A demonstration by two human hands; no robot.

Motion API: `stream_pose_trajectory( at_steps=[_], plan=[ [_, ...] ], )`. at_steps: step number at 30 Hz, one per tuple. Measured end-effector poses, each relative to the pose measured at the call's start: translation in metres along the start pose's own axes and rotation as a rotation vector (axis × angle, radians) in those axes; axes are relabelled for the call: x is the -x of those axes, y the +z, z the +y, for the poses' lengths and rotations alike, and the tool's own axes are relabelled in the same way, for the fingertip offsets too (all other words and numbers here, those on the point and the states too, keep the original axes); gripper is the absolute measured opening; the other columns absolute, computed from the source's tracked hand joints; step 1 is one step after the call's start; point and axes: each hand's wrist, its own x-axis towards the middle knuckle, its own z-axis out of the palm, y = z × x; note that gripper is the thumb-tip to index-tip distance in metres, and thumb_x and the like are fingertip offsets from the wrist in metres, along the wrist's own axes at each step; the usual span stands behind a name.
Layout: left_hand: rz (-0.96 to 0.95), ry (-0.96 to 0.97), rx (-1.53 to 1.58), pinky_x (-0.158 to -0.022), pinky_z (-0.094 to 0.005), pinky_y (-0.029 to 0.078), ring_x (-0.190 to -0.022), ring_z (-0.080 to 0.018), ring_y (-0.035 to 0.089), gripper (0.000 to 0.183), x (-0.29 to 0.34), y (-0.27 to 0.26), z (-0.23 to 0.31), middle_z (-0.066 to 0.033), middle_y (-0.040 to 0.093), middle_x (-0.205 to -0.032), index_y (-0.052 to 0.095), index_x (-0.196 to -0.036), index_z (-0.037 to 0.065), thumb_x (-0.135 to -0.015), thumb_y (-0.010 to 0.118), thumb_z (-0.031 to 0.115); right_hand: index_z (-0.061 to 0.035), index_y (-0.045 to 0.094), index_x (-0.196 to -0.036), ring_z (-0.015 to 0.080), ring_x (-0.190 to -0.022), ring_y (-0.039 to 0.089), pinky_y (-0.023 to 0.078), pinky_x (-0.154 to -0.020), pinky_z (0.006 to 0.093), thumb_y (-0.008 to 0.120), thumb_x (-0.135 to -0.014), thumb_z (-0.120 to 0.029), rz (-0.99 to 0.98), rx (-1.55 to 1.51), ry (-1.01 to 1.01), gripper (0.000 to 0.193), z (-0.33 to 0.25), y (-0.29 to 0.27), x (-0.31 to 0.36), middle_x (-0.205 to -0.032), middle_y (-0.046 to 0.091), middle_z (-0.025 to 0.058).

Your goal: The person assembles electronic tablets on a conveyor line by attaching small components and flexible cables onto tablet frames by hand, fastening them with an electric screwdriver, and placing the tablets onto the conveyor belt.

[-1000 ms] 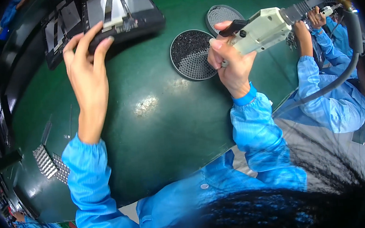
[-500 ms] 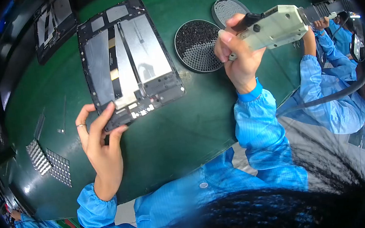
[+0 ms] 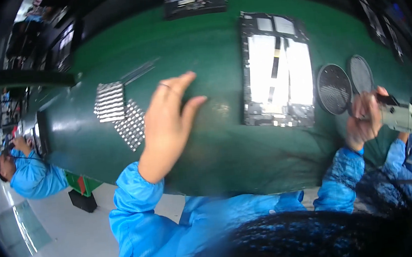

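Note:
My left hand (image 3: pixel 165 120) hovers over the green table with fingers stretched and thumb apart, holding nothing. Close beside it lie a sheet of striped silvery pieces (image 3: pixel 110 103) and a second sheet of small pale pieces (image 3: pixel 131 127), partly under my wrist. An opened tablet (image 3: pixel 259 70), its silvery inside facing up, rests flat to the right of that hand, apart from it. My right hand (image 3: pixel 363 118), blurred, grips a pale electric screwdriver (image 3: pixel 398 115) at the far right. Just beyond it stands a round dish (image 3: pixel 334 89) with small dark bits in it.
A second round dish (image 3: pixel 361 73) touches the first. Thin long tools (image 3: pixel 138 71) lie beyond the sheets. Another opened device (image 3: pixel 196 4) sits at the table's far edge. Co-workers in blue sit at the left (image 3: pixel 33 173) and right (image 3: pixel 396 158). A dark bar (image 3: pixel 30 78) juts in at left.
My view has swung left. My left hand has let go of the tablet's near corner and moved left toward the sheets. My right hand still holds the screwdriver.

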Motion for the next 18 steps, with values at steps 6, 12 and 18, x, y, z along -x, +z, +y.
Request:
stream_pose_trajectory(
  at_steps=[6,12,18],
  plan=[
    [0.06,-0.077,-0.071,-0.076,-0.0381,0.051,-0.091,-0.0297,0.06,0.027,0.006,-0.019,-0.059,-0.0128,0.059,-0.106,0.062,-0.099,0.002,-0.08,0.078,0.012,0.0024,0.05,-0.126,0.0102,-0.048,0.037,0.03,-0.043,0.0256,0.053,-0.092,-0.012,-0.108,-0.051,-0.046,0.036,0.008,0.027,0.01,-0.066,0.041,0.0032],
    [0.041,-0.111,0.087,-0.073,-0.0363,0.05,-0.085,-0.0263,0.061,0.02,-0.005,-0.018,-0.055,-0.0111,0.061,-0.095,0.061,-0.094,0.002,-0.081,0.076,0.007,0.0021,0.049,-0.122,0.0114,-0.047,0.037,0.03,-0.04,0.0254,0.055,-0.09,-0.011,-0.103,-0.058,0.001,0.035,0.011,0.051,0.023,-0.065,0.04,0.0038],
    [0.043,-0.014,0.014,-0.072,-0.0347,0.051,-0.085,-0.0243,0.062,0.026,-0.01,-0.019,-0.064,-0.011,0.061,-0.093,0.061,-0.097,0.001,-0.08,0.078,0.009,0.0024,0.049,-0.121,0.0112,-0.047,0.037,0.03,-0.039,0.0252,0.055,-0.09,-0.009,-0.168,-0.094,-0.002,0.034,0.004,0.064,0.025,-0.064,0.04,0.0038]
  ],
)
